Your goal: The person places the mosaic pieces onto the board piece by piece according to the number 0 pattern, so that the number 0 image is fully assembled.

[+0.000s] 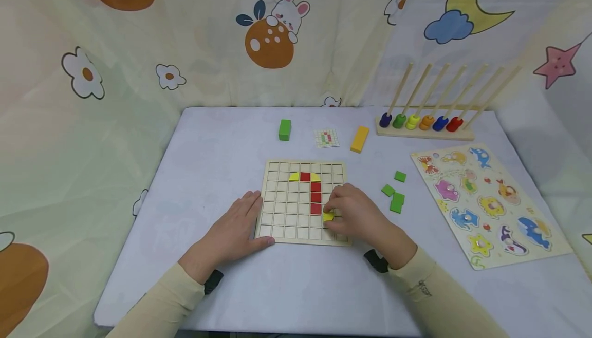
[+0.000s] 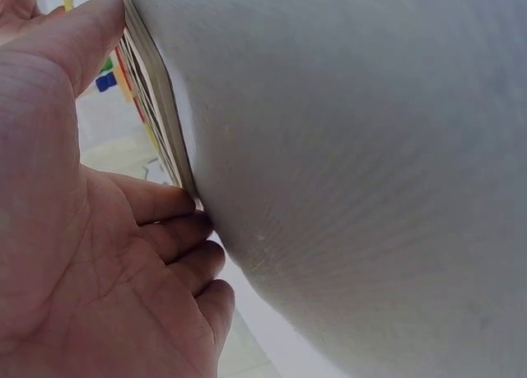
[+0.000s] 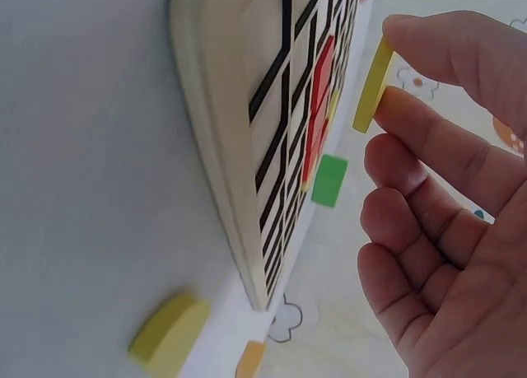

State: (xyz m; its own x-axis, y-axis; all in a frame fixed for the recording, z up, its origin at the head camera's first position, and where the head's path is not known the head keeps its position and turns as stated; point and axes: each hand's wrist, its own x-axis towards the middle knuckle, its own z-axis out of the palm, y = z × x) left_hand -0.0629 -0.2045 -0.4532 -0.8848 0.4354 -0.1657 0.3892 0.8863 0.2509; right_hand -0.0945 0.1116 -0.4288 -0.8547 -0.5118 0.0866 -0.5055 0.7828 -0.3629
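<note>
The right hand is pinching a yellow tile just above the grid board, below 3 red tiles; the left hand, fingers relaxed, is bracing the board's edge. A tilted tile could jam.

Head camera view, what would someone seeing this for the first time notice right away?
First the wooden grid board at the middle of the table, with red tiles in a column and the right hand pinching a yellow tile just below them. The left hand lies flat against the board's left edge. To the right sit an animal puzzle board and, behind it, a peg rack with coloured beads.
</note>
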